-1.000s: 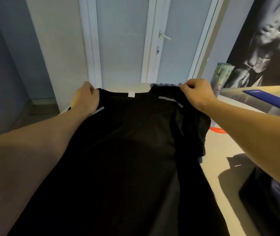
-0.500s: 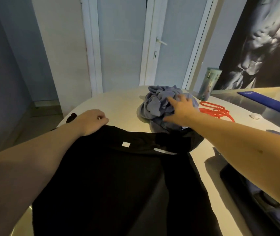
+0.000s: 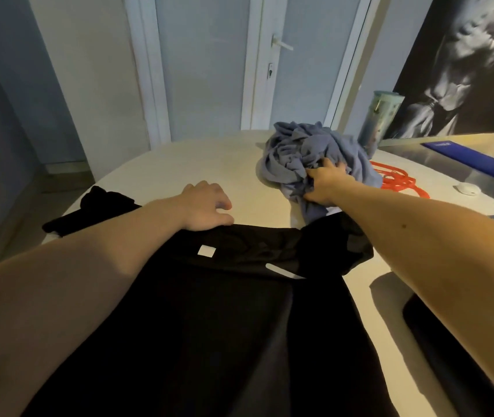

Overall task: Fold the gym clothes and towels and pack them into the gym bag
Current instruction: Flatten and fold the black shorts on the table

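Observation:
A black shirt [image 3: 209, 320] lies spread flat on the pale round table [image 3: 179, 164], collar away from me, with a small white tag showing. My left hand [image 3: 206, 207] rests at the shirt's top edge near the left shoulder, fingers curled loosely, holding nothing. A crumpled blue-grey towel [image 3: 302, 152] sits in a heap beyond the shirt's right shoulder. My right hand [image 3: 325, 183] is pressed into that heap with its fingers closed on the cloth. A dark bag [image 3: 450, 350] shows at the lower right, partly hidden by my right arm.
A tall green tumbler [image 3: 382, 121] stands behind the towel. An orange cord [image 3: 396, 179] lies coiled to the right of the heap, a small white object [image 3: 466, 188] further right. A blue mat [image 3: 474, 158] lies on the counter at the far right. A closed door is beyond the table.
The shirt, held up by both shoulders a second ago, now lies flat on the table. My right hand let go of it, reached the towel heap and closed on it. My left hand released the shoulder.

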`<state>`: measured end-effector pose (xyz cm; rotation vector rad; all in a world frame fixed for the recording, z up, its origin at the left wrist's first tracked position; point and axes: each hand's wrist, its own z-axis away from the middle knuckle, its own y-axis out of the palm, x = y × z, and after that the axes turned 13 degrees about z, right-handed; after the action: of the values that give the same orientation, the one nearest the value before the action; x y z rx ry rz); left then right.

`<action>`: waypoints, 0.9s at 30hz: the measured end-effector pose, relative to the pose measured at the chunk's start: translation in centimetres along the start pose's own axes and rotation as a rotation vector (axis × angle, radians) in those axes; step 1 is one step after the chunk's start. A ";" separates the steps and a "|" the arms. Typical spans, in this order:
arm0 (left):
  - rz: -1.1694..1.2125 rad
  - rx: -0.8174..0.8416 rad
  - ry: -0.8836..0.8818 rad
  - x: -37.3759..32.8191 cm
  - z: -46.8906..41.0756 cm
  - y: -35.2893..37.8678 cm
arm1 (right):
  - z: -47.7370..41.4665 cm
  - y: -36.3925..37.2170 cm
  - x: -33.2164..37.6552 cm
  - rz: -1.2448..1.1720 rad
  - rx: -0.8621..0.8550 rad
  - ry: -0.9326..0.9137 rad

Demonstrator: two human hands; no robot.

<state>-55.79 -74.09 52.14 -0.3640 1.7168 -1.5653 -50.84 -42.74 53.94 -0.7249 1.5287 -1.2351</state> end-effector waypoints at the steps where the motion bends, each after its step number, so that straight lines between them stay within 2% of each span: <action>1: -0.011 0.008 -0.002 -0.1 0.0 -0.1 | 0.0 -0.1 -0.4 -0.005 0.007 0.020; 6: 0.073 -0.021 -0.019 0.1 0.9 -0.9 | 2.2 -1.9 0.4 0.004 0.019 0.088; 8: 0.130 -0.071 -0.023 0.1 2.2 -1.7 | 4.6 -3.4 1.6 -0.028 -0.129 0.064; 10: 0.147 -0.115 -0.020 0.3 4.0 -2.9 | 7.7 -5.3 2.4 -0.120 -0.237 -0.115; 11: 0.141 -0.130 -0.020 0.5 5.1 -3.5 | 9.5 -6.3 2.6 -0.177 -0.195 -0.219; 13: 0.125 -0.148 -0.033 1.3 7.4 -4.6 | 13.2 -7.1 2.7 -0.214 0.001 -0.372; 15: 0.093 -0.163 -0.062 2.5 9.8 -5.4 | 16.3 -7.0 2.4 -0.128 0.167 -0.443; 16: 0.064 -0.153 -0.090 3.3 10.9 -5.6 | 17.2 -6.4 2.2 -0.066 0.191 -0.453; 19: -0.023 -0.104 -0.177 5.7 13.6 -5.4 | 18.4 -4.3 1.9 0.040 0.084 -0.431; 22: -0.033 -0.079 -0.208 7.2 14.8 -4.8 | 18.5 -3.7 1.3 -0.081 0.044 -0.392; 27: -0.100 -0.083 -0.122 6.8 14.8 -5.6 | 18.6 -5.7 0.2 -0.190 -0.051 -0.354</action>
<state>-51.57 -90.38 55.79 -0.5836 1.6948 -1.5129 -34.25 -51.06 59.70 -1.0811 1.2240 -1.1358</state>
